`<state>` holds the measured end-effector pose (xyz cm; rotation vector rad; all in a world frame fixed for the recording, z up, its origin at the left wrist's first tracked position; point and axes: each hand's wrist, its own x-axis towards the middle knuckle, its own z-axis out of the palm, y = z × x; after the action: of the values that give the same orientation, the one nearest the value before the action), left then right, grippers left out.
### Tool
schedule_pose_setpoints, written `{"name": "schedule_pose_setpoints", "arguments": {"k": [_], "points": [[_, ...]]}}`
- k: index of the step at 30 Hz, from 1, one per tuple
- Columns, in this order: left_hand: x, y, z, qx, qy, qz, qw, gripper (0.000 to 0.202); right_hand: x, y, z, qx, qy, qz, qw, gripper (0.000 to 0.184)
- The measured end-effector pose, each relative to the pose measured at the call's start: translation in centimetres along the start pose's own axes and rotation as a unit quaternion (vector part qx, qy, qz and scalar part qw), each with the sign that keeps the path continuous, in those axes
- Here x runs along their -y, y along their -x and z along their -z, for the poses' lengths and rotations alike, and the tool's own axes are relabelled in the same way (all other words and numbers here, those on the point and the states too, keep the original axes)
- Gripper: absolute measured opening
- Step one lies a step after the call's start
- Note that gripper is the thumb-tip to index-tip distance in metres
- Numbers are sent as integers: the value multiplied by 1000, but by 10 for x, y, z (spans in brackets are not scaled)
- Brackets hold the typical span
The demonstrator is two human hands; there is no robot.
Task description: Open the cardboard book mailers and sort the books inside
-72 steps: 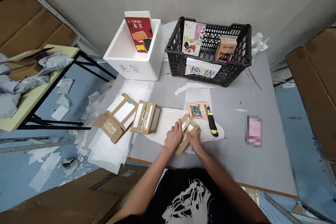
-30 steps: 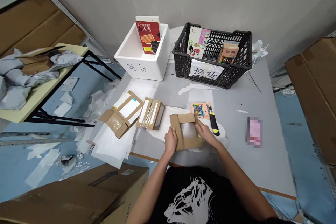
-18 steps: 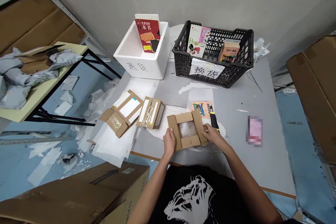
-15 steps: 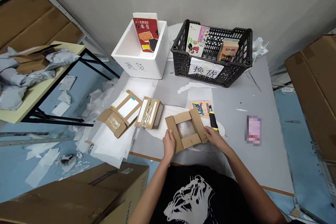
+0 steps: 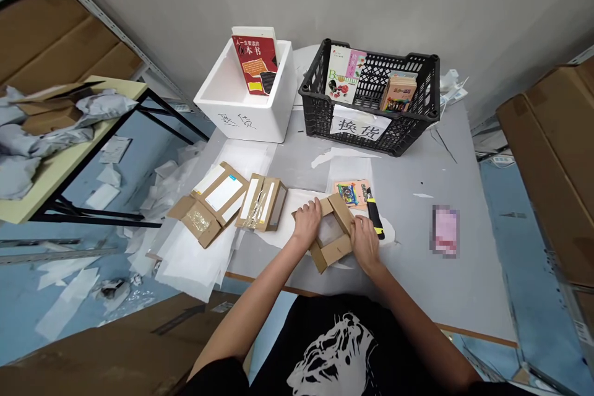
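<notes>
An opened brown cardboard mailer (image 5: 335, 251) lies on the grey table (image 5: 417, 272) near its front edge, flaps spread, with something pale wrapped in clear plastic showing in its middle. My left hand (image 5: 307, 221) rests on the mailer's left flap, fingers curled over it. My right hand (image 5: 365, 243) presses on the right flap, fingers bent. A small colourful booklet (image 5: 351, 192) and a black-and-yellow utility knife (image 5: 374, 215) lie just beyond my right hand.
Two more cardboard mailers (image 5: 211, 201) (image 5: 262, 202) lie to the left on white paper sheets. At the back stand a white foam box (image 5: 245, 105) with a red book and a black plastic crate (image 5: 371, 99) holding books. Large cartons flank the table.
The taped parcel has been opened and its flaps spread. Both hands have shifted from the mailer's outer edges onto its side flaps, and the mailer has turned slightly.
</notes>
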<state>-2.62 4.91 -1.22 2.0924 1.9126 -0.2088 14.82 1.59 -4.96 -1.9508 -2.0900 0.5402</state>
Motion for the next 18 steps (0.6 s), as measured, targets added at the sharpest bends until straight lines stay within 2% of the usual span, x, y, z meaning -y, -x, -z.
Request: {"name": "schedule_pose_setpoints", "arguments": {"k": [1,3,6,8,11,14,18], "points": [[0,-5,1,10,3,3,1000,50,2,4,-1,-12,0,5,1000,31],[5,-9,4,28,17,-10,999,48,6,12,-4,-22,0,-2,1000,52],[24,-13,11,53,35,-41,997,38,14,23,-10,12,7,-37,999,76],[39,-16,15,65,41,-46,996,31,20,27,-13,48,7,-69,996,80],[55,-17,18,68,46,-35,996,35,25,27,-16,88,-7,-96,992,80],[61,-10,20,58,78,-14,995,38,29,21,-17,101,-16,-114,988,84],[61,10,26,31,142,9,989,38,30,11,-16,98,3,-120,988,87]]}}
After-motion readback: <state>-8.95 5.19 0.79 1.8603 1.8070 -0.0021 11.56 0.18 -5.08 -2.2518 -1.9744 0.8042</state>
